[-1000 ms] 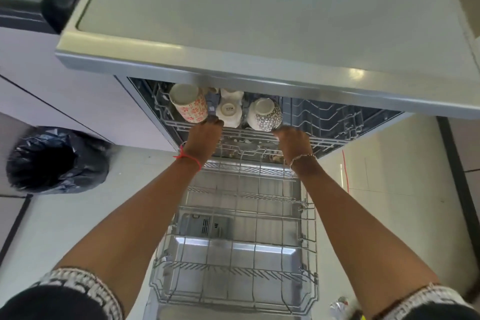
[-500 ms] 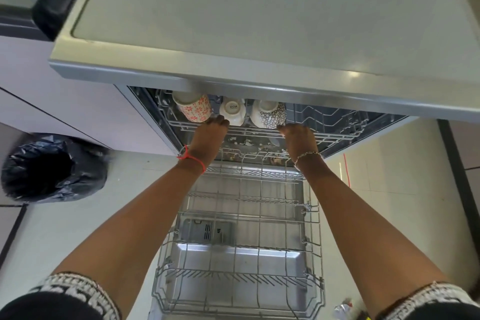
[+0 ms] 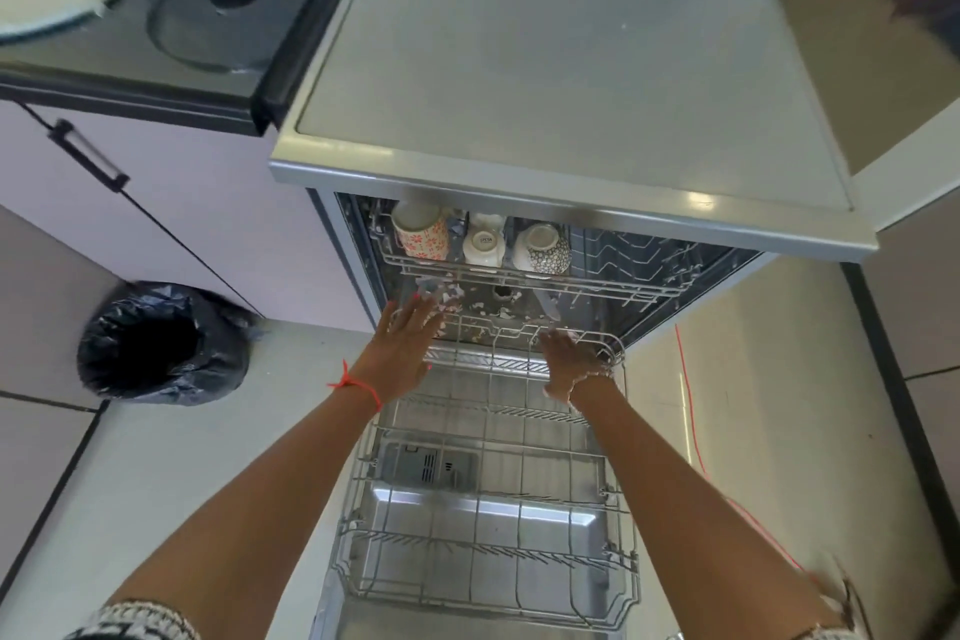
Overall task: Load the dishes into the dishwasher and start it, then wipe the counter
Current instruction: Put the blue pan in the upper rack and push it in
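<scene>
I see my left hand [image 3: 410, 338] spread, holding nothing — right hand [image 3: 574, 361] fingers flat on the pulled-out grey wire lower rack [image 3: 488, 509].

I see a red thread [image 3: 358, 386] on my left wrist. Above my spread left hand [image 3: 410, 338], a white mug with red-orange flowers [image 3: 423, 237], a plain white cup [image 3: 484, 247], a black-and-white patterned bowl [image 3: 545, 250]. Left: black bin bag [image 3: 161, 343].
</scene>
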`<state>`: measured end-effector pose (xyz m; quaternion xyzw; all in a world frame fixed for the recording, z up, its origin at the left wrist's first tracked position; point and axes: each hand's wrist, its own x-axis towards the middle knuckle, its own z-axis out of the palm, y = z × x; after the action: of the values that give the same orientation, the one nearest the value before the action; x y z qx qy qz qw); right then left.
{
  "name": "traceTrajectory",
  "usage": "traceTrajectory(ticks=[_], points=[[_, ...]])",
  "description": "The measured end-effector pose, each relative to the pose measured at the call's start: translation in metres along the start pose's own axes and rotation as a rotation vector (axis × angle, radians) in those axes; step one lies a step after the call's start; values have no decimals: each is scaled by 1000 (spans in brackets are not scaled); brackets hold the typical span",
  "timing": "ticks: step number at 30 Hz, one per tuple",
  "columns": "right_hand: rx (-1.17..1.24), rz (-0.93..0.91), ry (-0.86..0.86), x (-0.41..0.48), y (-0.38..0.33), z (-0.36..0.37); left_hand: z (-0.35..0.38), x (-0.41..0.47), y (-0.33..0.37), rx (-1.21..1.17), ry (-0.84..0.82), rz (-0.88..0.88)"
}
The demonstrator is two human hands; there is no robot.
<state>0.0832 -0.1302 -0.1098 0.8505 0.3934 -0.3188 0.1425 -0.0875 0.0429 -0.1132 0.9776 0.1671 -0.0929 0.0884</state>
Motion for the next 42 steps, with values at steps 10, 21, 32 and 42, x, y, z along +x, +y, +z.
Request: traceTrajectory(ticks=[10, 21, 32, 42], points=[[170, -111, 105, -163, -45, 35, -38, -163, 57, -120, -70, -181], [111, -203, 162, -242, -73, 42, -57, -252, 89, -169, 42, -237], [58, -280, 150, -231, -163, 4, -74, -285, 3, -63, 74, -352], [165, -268, 248, -172, -334, -58, -105, -329, -189, -14, 99, -366]])
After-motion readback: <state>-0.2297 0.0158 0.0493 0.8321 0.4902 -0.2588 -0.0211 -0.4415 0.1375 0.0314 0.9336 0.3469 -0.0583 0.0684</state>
